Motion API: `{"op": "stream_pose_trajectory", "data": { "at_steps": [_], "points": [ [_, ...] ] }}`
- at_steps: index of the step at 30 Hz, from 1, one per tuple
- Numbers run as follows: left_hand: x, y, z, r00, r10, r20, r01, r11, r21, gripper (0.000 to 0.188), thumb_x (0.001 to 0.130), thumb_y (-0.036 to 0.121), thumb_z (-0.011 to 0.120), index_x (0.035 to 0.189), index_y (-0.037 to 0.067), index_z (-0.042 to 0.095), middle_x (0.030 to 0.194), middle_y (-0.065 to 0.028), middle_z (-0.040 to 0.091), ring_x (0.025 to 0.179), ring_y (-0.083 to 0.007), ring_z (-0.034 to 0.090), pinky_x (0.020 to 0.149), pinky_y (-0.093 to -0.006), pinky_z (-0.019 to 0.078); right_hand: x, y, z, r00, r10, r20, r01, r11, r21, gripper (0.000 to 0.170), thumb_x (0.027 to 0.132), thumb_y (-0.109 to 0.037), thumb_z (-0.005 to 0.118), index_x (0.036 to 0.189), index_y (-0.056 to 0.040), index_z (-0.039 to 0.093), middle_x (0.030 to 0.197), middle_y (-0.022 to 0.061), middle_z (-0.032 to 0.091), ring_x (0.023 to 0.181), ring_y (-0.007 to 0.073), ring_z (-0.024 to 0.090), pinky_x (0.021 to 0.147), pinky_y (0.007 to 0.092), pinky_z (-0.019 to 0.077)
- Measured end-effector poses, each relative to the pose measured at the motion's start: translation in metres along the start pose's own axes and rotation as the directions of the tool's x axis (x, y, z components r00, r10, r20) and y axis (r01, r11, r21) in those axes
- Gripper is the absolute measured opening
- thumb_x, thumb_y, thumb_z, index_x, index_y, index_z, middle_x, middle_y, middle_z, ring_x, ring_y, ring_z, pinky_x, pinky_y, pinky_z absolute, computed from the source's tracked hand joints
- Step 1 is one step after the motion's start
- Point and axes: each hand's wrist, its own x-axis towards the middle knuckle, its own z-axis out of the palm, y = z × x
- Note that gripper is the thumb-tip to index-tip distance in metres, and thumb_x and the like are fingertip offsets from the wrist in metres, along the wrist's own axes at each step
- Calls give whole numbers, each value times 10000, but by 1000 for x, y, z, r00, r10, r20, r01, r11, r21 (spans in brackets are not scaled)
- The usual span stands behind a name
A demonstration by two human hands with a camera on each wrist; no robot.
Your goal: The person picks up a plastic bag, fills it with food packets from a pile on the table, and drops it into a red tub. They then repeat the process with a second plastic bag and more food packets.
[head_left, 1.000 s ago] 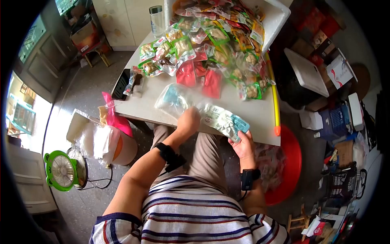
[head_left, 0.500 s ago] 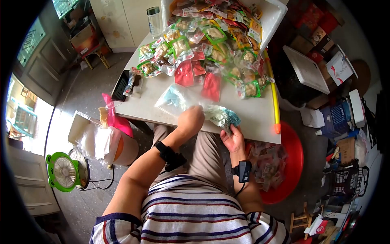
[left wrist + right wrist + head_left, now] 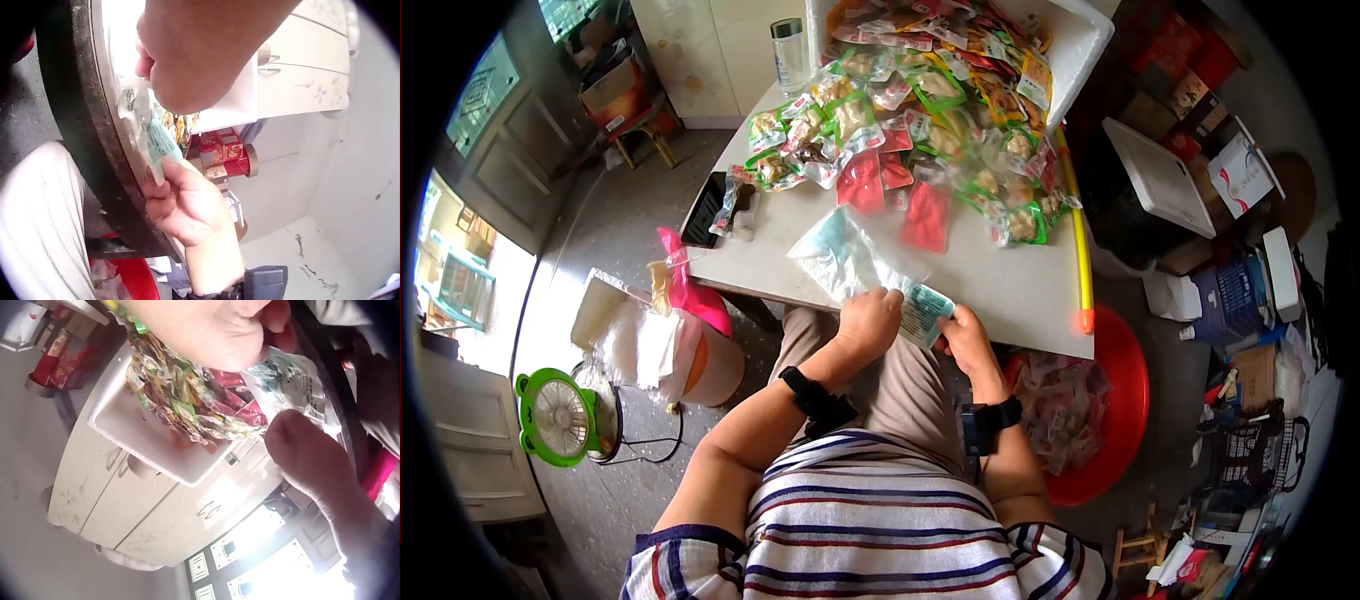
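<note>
On the near part of the table (image 3: 750, 262) lies a clear plastic bag (image 3: 855, 262) with something pale blue inside. My left hand (image 3: 870, 325) has its fingers curled round the bag's near end, where a teal-and-white printed packet (image 3: 926, 312) meets it. At the packet's other end, my right hand (image 3: 968, 342) pinches the corner. In the left wrist view, the right hand (image 3: 190, 209) holds the teal packet (image 3: 160, 142) between thumb and fingers. In the right wrist view, the left hand (image 3: 306, 450) is beside the printed plastic (image 3: 299, 384); its fingertips are partly hidden.
Many sealed food packets (image 3: 940, 85) are heaped at the back, spilling from a white foam box (image 3: 1085, 45). Red packets (image 3: 925, 215) lie before them. A phone (image 3: 703, 210), glass bottle (image 3: 789, 58) and yellow tube (image 3: 1080, 250) edge the table. A red basin (image 3: 1128, 400) stands below right.
My right hand has moved left, closer to my left hand, bringing the packet's end with it; the packet now slants more steeply. The left hand has stayed near the same spot.
</note>
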Motion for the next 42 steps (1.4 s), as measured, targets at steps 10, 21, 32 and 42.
{"op": "stream_pose_trajectory", "data": {
  "at_steps": [10, 21, 32, 42],
  "points": [
    [-8, -2, -3, 987, 66, -148, -75, 995, -58, 85, 691, 144, 512, 702, 74, 464, 654, -96, 495, 615, -291, 523, 541, -389, 426, 23, -35, 49, 954, 87, 288, -138, 977, 162, 70, 781, -90, 453, 741, -53, 497, 545, 1, 468, 412, 67, 420, 354, 184, 303],
    [-15, -18, 7, 976, 151, -158, -161, 985, -55, 115, 655, 163, 551, 697, 82, 480, 638, -66, 481, 614, -272, 514, 542, -371, 420, 30, -11, 54, 940, 79, 332, -128, 983, 129, 107, 790, -136, 484, 739, -43, 496, 532, 19, 463, 400, 79, 408, 349, 197, 300],
    [-33, -44, -1, 897, 389, -209, -331, 905, 265, 312, 651, 176, 541, 948, 80, 533, 1028, -97, 482, 1023, -285, 428, 852, -443, 319, 19, 2, 16, 914, -401, 69, 394, 834, -387, 177, 741, -99, 548, 880, 5, 514, 707, 111, 553, 599, 191, 546, 550, 285, 441],
    [-11, 6, -106, 771, 596, -224, -614, 789, -14, 216, 607, 13, 533, 822, -3, 519, 872, -141, 519, 848, -319, 519, 749, -418, 408, -33, -82, 36, 368, -849, 380, 732, 12, -682, 492, 560, -172, 657, 993, -85, 438, 1011, 92, 423, 1011, 271, 377, 757, 443, 291]
  ]
}}
